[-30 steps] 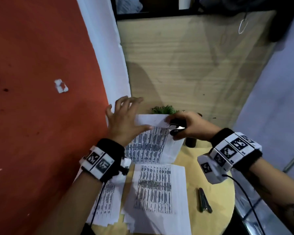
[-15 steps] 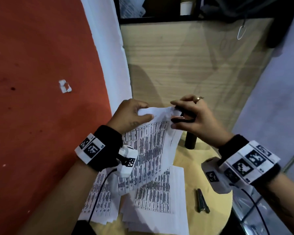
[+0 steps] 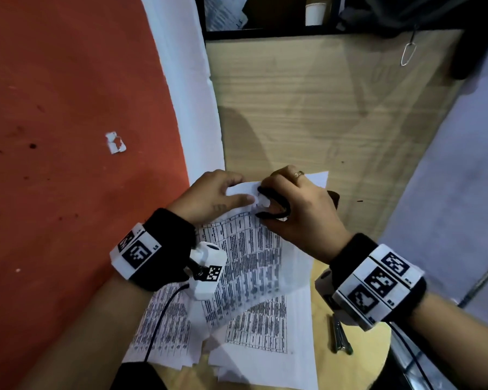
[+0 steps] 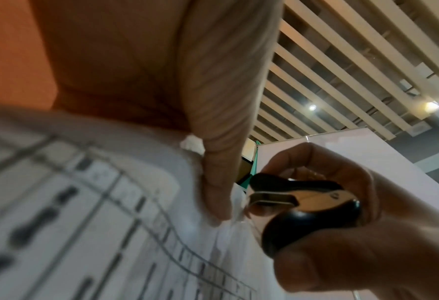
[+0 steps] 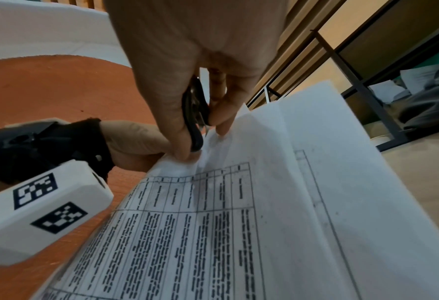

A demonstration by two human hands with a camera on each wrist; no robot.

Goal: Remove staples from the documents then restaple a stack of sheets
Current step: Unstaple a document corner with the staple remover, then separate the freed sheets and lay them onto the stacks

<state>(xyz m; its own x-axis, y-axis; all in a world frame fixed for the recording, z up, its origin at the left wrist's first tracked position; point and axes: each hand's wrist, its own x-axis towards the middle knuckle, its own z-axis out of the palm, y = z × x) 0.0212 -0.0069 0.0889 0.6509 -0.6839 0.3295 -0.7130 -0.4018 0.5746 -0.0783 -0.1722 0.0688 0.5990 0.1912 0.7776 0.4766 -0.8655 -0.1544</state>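
Change: since half a second ago the black claw-type staple remover (image 3: 273, 204) has closed in onto the top corner of the lifted printed paper document (image 3: 251, 257); both hands sit closer together.
Document: white sheets with black table print, held up off the round yellow wooden tabletop (image 3: 358, 358), long axis running 6 to 12 o'clock, stapled corner at 12.
Left hand (image 3: 209, 197): grip pinched on that top corner.
Right hand (image 3: 302, 212): grip clamped round the remover, claws pointing toward 9 o'clock.
Hidden: the staple itself; claw tips blurred.
Loose printed sheets (image 3: 265, 342): flat at 6 o'clock.
Grey metal stapler (image 3: 341, 334): at 4 o'clock, partly behind the wrist.
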